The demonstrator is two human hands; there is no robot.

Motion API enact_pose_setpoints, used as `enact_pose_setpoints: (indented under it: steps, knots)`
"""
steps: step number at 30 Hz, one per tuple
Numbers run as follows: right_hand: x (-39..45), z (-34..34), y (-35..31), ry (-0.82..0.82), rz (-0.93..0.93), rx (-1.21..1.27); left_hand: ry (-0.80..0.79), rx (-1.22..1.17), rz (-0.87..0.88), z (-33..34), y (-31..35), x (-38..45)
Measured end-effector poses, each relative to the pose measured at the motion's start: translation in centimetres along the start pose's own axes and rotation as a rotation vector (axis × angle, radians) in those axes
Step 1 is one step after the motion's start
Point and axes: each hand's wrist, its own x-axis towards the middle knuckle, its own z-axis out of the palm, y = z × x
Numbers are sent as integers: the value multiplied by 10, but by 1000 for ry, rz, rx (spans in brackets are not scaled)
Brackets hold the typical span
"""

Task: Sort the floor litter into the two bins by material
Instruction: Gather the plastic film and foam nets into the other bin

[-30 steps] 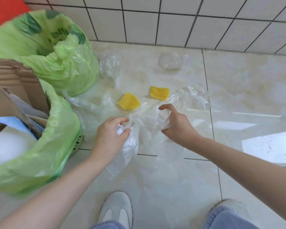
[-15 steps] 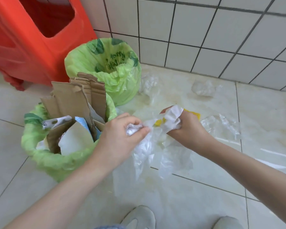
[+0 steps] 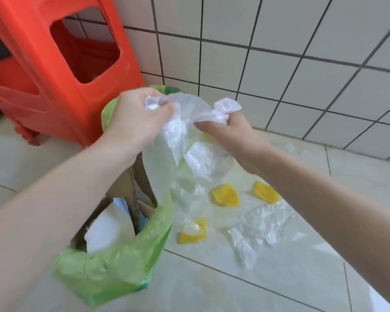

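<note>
Both hands, left hand (image 3: 137,115) and right hand (image 3: 225,129), pinch the clear plastic sheet (image 3: 180,140) bunched, hanging over the far bin (image 3: 106,113), nearest the left.

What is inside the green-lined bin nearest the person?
Inside the near bin stand brown cardboard pieces, a white sheet and something blue. The left forearm and hanging clear plastic cover the rest, so deeper contents cannot be seen.

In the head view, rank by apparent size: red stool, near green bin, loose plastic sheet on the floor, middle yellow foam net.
1. red stool
2. near green bin, though nearness inflates it
3. plastic sheet
4. foam net
</note>
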Motion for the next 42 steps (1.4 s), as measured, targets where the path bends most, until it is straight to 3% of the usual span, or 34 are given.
enact_pose_setpoints:
  steps: [8,11,14,16,18,22,27,30,32,36,42]
  knots:
    - [81,22,-26,-98,213,380,-23,72,-173,10,-26,103]
    - [110,31,-27,-57,258,356,-60,227,-158,11,-34,136]
    - [145,47,-20,-13,176,270,45,392,-68,12,-51,162]
    - [170,58,-12,8,100,196,98,322,-41,12,-68,173]
    - [189,64,-3,39,34,19,44,260,-18,9,-86,181]
    - [212,75,19,-2,-133,-598,-308,422,15,-13,-116,193]
    - [214,88,32,-342,-245,-1129,-595,942,76,-22,-144,190]
    - [216,99,36,-603,-170,-1343,-863,1149,-69,-11,-147,183]
    - [218,105,39,-670,-125,-1383,-973,1207,-137,-3,-150,180]
    - [214,103,35,-681,-121,-1392,-929,1224,-93,2,-150,181]
    - [201,76,6,-510,-256,-1229,-727,1097,-70,-15,-128,185]
